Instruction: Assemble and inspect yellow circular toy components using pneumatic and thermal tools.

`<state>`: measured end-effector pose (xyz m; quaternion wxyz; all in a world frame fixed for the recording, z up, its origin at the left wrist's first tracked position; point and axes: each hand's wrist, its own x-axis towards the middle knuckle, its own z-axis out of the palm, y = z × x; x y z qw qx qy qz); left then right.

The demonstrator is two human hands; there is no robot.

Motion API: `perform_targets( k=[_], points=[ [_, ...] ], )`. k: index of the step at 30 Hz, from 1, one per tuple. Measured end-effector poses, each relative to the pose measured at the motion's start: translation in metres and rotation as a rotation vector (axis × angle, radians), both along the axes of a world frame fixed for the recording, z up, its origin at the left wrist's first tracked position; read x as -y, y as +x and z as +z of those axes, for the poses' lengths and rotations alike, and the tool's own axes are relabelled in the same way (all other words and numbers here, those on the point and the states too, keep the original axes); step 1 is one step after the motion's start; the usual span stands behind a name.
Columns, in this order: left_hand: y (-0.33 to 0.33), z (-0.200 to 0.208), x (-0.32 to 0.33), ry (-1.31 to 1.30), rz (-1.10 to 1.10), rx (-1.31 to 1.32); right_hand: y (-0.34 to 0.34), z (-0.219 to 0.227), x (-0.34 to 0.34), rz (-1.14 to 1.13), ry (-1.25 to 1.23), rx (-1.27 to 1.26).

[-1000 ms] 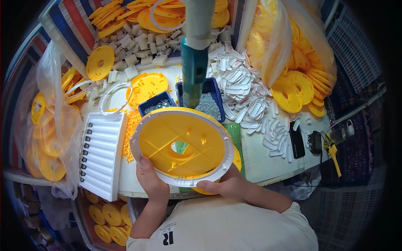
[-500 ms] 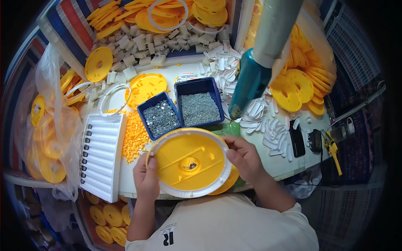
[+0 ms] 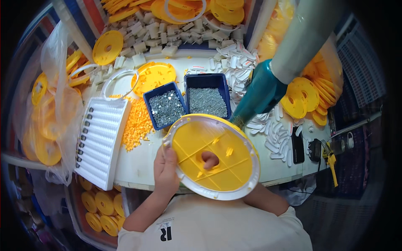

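A round yellow disc with a white ring around its rim is tilted up in front of me. It has thin ribs, small raised tabs and a central hole. My left hand grips its left edge, thumb on the ribbed face. Behind the disc is my right hand, mostly hidden; a fingertip pokes through the hole, hooked on the disc. Just beyond stand two blue bins, the left bin with shiny metal pieces and the right bin with small metal fasteners.
A teal-and-grey pole slants down at right. White strip pieces, a phone and a yellow tool lie there. Left are a white ridged tray and small orange parts. Yellow discs and pale blocks lie at the back.
The disc has tilted up and shifted right. My right hand has left its right edge and gone behind it, a fingertip now showing through the hole. My left hand keeps its grip.
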<state>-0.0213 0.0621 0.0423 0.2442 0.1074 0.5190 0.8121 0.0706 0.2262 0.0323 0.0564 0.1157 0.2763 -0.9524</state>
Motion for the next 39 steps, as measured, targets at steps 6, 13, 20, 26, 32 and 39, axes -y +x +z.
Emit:
perform_targets(
  k=[6,13,20,26,32,39],
  points=[
    [-0.024,-0.017,0.028,-0.274,-0.065,-0.329,0.042,0.046,-0.023,-0.250,0.909,-0.230],
    [-0.019,-0.040,0.039,-0.651,-0.085,-0.451,0.035,0.046,-0.037,-0.135,1.925,-0.325],
    [-0.019,-0.044,0.034,-0.695,-0.201,-0.456,0.034,0.017,-0.030,-0.143,2.038,-0.263],
    [-0.025,-0.051,0.039,-0.606,-0.277,-0.364,0.026,0.016,-0.027,-0.082,2.043,-0.310],
    [-0.027,-0.047,0.042,-0.561,-0.291,-0.316,0.023,0.016,-0.030,-0.031,2.061,-0.344],
    [-0.028,-0.046,0.042,-0.571,-0.310,-0.322,0.018,0.025,-0.021,0.037,2.138,-0.344]
  ],
)
